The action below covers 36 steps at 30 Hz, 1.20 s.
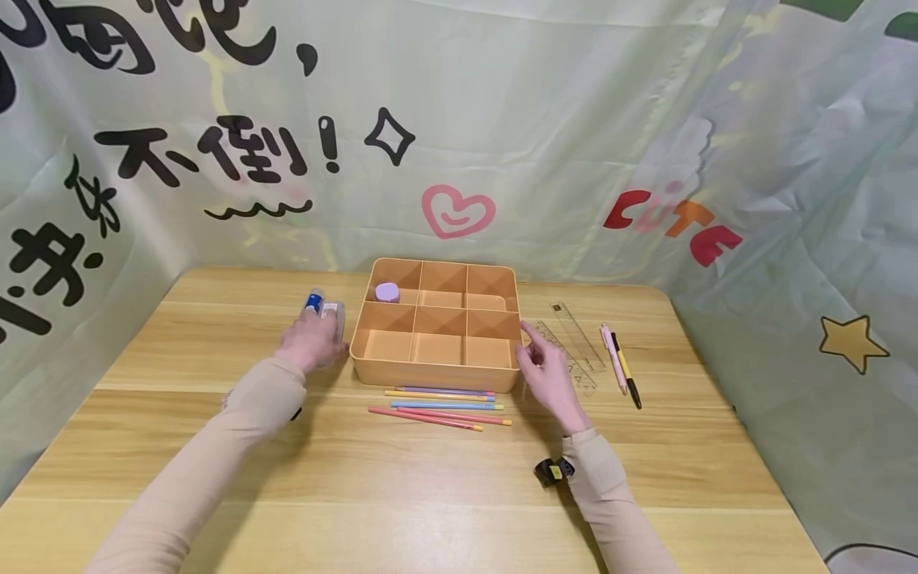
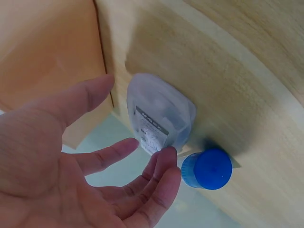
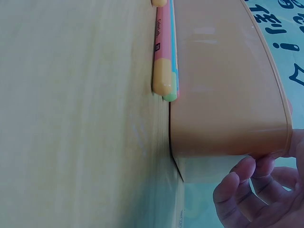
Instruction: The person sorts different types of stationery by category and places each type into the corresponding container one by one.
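An orange-tan organizer box with several compartments stands on the table. A small lilac object sits in its back left compartment. To the left of the box, my left hand reaches over a translucent plastic case with a printed label. In the left wrist view its fingertips are right at the case's edge, with the thumb spread apart. Beside them is a blue-capped tube, which looks like a glue stick. My right hand touches the box's right side near the front corner, fingers loosely bent.
Several pastel pencils lie in front of the box. Clear rulers lie to its right, then a pink pen and a yellow and black pen. A printed cloth hangs behind the table.
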Tool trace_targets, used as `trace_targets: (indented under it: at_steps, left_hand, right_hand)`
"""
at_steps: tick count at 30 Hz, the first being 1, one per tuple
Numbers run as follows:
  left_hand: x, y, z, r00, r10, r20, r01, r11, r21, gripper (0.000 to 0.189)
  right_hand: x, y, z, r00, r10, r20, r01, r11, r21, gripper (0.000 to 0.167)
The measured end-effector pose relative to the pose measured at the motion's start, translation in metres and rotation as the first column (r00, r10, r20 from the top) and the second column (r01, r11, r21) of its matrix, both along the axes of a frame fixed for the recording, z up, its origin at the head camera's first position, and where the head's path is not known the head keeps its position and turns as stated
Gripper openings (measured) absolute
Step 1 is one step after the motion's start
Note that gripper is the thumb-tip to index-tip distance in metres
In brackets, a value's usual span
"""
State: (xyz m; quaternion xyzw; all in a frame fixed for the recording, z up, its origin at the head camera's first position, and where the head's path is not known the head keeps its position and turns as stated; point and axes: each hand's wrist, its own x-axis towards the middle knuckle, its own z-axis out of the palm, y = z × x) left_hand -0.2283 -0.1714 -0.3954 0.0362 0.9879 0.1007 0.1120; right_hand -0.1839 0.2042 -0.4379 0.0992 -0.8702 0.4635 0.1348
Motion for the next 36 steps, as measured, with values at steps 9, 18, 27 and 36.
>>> trace_targets:
  at_steps: [9, 18, 27, 36]
  left_hand:
    - [0.003, 0.003, -0.006, 0.999, 0.006, -0.05, -0.009, 0.997, -0.072, 0.066]
    - [0.002, 0.001, -0.007, 0.999, -0.001, -0.035, -0.001, 0.998, -0.066, 0.067]
    - [0.002, -0.002, -0.009, 0.999, 0.014, -0.037, -0.015, 1.0, -0.022, 0.061]
    - [0.003, -0.008, -0.014, 0.993, -0.011, -0.122, 0.014, 1.0, 0.023, 0.058]
  right_hand:
    - [0.0, -0.001, 0.001, 1.0, 0.001, 0.0, -0.001, 1.0, -0.006, 0.045]
    - [0.002, -0.001, 0.003, 1.0, -0.002, 0.026, 0.002, 1.0, -0.006, 0.045]
    - [0.001, -0.001, 0.003, 1.0, 0.002, 0.018, -0.002, 1.0, -0.003, 0.045]
    - [0.001, 0.0, 0.001, 1.0, 0.011, 0.002, -0.011, 1.0, -0.006, 0.045]
